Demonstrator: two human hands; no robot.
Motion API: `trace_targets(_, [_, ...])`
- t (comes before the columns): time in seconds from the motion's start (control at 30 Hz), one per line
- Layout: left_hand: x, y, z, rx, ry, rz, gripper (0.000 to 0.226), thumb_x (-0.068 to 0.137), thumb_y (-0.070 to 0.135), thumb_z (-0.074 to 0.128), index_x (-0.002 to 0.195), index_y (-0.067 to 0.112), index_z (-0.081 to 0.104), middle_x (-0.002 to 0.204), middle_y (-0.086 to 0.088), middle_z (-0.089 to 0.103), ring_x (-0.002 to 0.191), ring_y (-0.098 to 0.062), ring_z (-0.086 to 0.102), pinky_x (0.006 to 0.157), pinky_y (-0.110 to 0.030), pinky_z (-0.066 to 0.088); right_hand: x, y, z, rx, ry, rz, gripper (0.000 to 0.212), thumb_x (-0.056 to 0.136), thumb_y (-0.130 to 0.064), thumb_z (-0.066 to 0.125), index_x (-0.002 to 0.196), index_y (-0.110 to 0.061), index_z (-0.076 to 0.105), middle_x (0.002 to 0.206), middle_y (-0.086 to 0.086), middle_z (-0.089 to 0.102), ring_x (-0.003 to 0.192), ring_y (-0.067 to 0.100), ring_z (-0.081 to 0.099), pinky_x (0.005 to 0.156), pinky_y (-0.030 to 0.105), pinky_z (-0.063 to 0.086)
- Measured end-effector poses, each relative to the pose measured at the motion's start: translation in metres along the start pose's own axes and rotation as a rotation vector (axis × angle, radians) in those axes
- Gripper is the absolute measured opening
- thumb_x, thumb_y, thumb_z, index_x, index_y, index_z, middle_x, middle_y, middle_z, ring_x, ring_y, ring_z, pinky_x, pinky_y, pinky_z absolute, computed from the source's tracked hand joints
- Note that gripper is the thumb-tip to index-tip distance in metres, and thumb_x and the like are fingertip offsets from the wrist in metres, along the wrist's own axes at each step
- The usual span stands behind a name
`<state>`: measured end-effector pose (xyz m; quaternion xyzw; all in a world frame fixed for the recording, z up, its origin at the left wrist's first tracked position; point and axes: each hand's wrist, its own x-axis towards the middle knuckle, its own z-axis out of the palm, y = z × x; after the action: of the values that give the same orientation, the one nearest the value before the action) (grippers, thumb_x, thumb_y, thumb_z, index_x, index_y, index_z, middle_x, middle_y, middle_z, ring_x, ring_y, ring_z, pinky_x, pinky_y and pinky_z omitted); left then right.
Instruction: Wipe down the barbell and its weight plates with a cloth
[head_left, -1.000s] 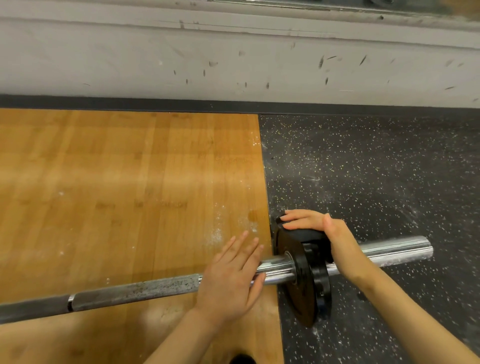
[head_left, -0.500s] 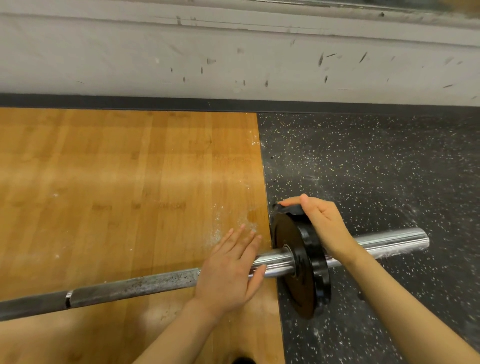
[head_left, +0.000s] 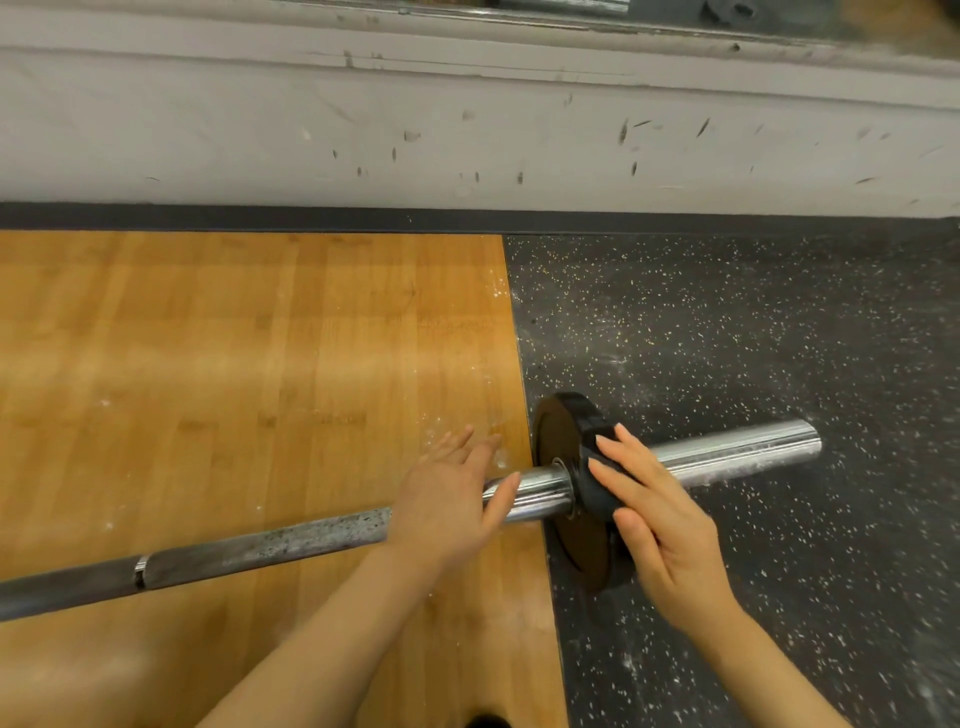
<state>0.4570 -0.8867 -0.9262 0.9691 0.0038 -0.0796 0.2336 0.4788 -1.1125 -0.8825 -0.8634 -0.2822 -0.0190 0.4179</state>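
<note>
Across the lower half of the frame, a barbell (head_left: 291, 543) lies on the floor, running from the lower left edge up toward the right. Its left part is dull and speckled; its right part is a shiny thick sleeve ending at the right of centre. A small black weight plate (head_left: 563, 441) sits on the sleeve, standing on edge just right of the line where the wooden floor (head_left: 208, 364) meets the dark speckled rubber mat (head_left: 727, 338).

The left hand (head_left: 447, 499) lies flat over the bar just left of the plate, fingers straight and spread, gripping nothing. The right hand (head_left: 660, 525) reaches in from the lower right, fingers straight, pressing a dark cloth (head_left: 597, 483) against the right face of the plate, beside the sleeve. The cloth blends with the plate, so its edges are hard to make out.

Along the top of the frame runs a scuffed pale wall (head_left: 467, 130) with a dark strip at its base. White dust flecks the floor near the plate.
</note>
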Motion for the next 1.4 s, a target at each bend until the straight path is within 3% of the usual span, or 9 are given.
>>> trace_targets(0.33, [0.018, -0.006, -0.006, -0.033, -0.045, -0.038, 0.077, 0.091, 0.07, 0.008, 0.148, 0.026, 0.036, 0.148, -0.007, 0.045, 0.144, -0.02, 0.028, 0.113, -0.035, 0.026, 0.034, -0.011, -0.006, -0.04, -0.105, 0.092, 0.036, 0.102, -0.031, 0.044, 0.136, -0.022, 0.051, 0.151, -0.011, 0.039, 0.145, 0.011, 0.027, 0.117, 0.025, 0.023])
trace_targets(0.63, [0.029, -0.011, -0.014, -0.06, -0.12, -0.039, 0.074, 0.091, 0.067, 0.014, 0.149, 0.026, 0.033, 0.149, -0.004, 0.044, 0.144, -0.02, 0.028, 0.114, -0.039, 0.029, 0.008, -0.011, 0.001, -0.168, -0.024, 0.008, 0.043, 0.102, -0.033, 0.04, 0.136, -0.009, 0.051, 0.15, 0.003, 0.041, 0.144, 0.018, 0.03, 0.117, 0.031, 0.025])
trace_targets(0.73, [0.026, -0.007, -0.019, 0.014, -0.044, 0.001, 0.075, 0.094, 0.063, 0.003, 0.148, 0.023, 0.036, 0.149, -0.006, 0.044, 0.144, -0.02, 0.027, 0.116, -0.034, 0.02, 0.016, -0.011, 0.003, -0.176, -0.009, 0.003, 0.042, 0.099, -0.028, 0.044, 0.134, -0.009, 0.054, 0.149, 0.002, 0.043, 0.144, 0.016, 0.031, 0.117, 0.029, 0.025])
trace_targets(0.83, [0.02, 0.001, -0.026, 0.114, 0.106, 0.09, 0.068, 0.099, 0.053, 0.01, 0.146, 0.016, 0.04, 0.152, -0.006, 0.039, 0.145, -0.02, 0.025, 0.117, -0.031, 0.007, 0.034, -0.011, 0.003, -0.121, -0.01, 0.068, 0.04, 0.1, -0.029, 0.047, 0.134, -0.01, 0.057, 0.149, -0.004, 0.043, 0.143, 0.011, 0.031, 0.117, 0.025, 0.024])
trace_targets(0.93, [0.005, 0.007, -0.024, 0.158, 0.243, 0.196, 0.057, 0.101, 0.042, 0.026, 0.142, 0.008, 0.046, 0.151, -0.01, 0.039, 0.144, -0.024, 0.029, 0.12, -0.037, 0.016, 0.051, -0.009, 0.003, -0.065, -0.026, 0.112, 0.044, 0.098, -0.034, 0.041, 0.133, -0.014, 0.056, 0.147, -0.01, 0.042, 0.142, 0.005, 0.031, 0.116, 0.02, 0.023])
trace_targets(1.1, [-0.015, 0.005, -0.002, 0.277, 0.188, 0.233, 0.06, 0.103, 0.048, 0.02, 0.149, 0.01, 0.03, 0.158, -0.009, 0.025, 0.148, -0.025, 0.017, 0.117, -0.042, 0.016, 0.063, -0.004, 0.002, -0.014, -0.044, 0.115, 0.041, 0.098, -0.033, 0.041, 0.133, -0.017, 0.056, 0.145, -0.009, 0.046, 0.14, 0.001, 0.032, 0.115, 0.017, 0.023])
trace_targets(1.27, [-0.008, -0.007, 0.004, 0.393, 0.151, 0.314, 0.063, 0.103, 0.05, 0.018, 0.145, 0.009, 0.043, 0.154, -0.008, 0.034, 0.146, -0.027, 0.023, 0.115, -0.044, 0.023, 0.059, -0.001, 0.001, 0.062, 0.171, 0.12, 0.033, 0.1, -0.022, 0.046, 0.131, -0.018, 0.056, 0.139, -0.012, 0.052, 0.135, 0.005, 0.042, 0.112, 0.02, 0.031])
trace_targets(1.4, [-0.001, -0.009, 0.002, 0.374, 0.146, 0.31, 0.063, 0.103, 0.05, 0.018, 0.145, 0.009, 0.043, 0.154, -0.007, 0.035, 0.146, -0.026, 0.023, 0.116, -0.044, 0.022, 0.057, -0.001, -0.004, 0.109, 0.381, 0.149, 0.035, 0.101, -0.026, 0.043, 0.131, -0.015, 0.057, 0.137, -0.011, 0.054, 0.132, 0.007, 0.047, 0.111, 0.02, 0.033])
